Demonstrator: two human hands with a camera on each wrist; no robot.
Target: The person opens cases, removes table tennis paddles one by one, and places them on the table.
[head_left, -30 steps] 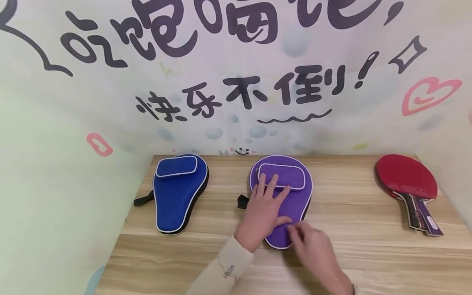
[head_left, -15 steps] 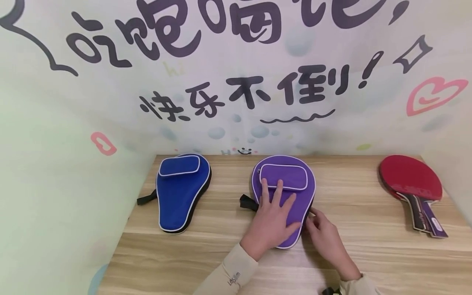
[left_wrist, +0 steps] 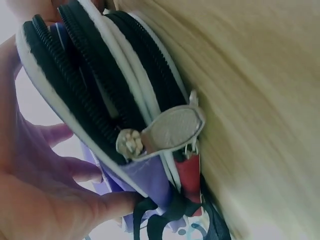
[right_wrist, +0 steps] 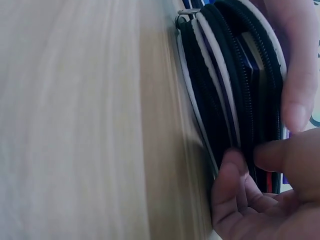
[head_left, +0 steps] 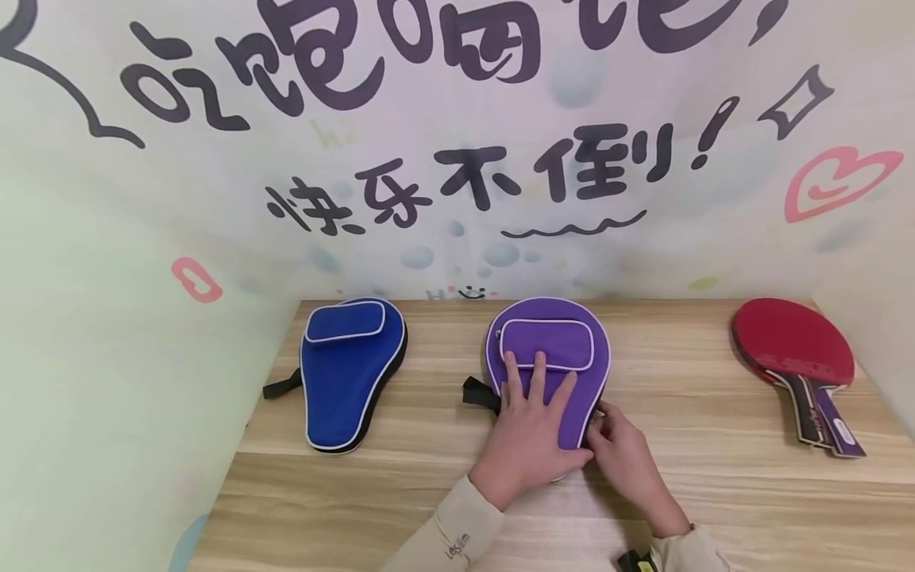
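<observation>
A purple table tennis bat case (head_left: 588, 389) with white piping and a small front pocket (head_left: 557, 338) lies on the table. My left hand (head_left: 525, 445) rests spread over its front, fingertips at the pocket's lower edge. At the case's right side, my right hand (head_left: 622, 457) pinches the black zipped edge between thumb and curled fingers. In the right wrist view, the zipper teeth (right_wrist: 247, 95) stand parted above those fingers, with a bat's edge showing inside. A silver zipper pull (left_wrist: 175, 127) hangs at the other side in the left wrist view.
A blue bat case (head_left: 343, 389) with a black strap lies to the left on the wooden table (head_left: 322, 508). Two overlapping bats, the upper one with red rubber (head_left: 793, 342), lie at the right. A printed wall sheet (head_left: 400, 270) rises behind the table.
My right hand has moved from the case's lower end up along its right side, then stayed there. The left hand has shifted slightly down and right, still spread on the case.
</observation>
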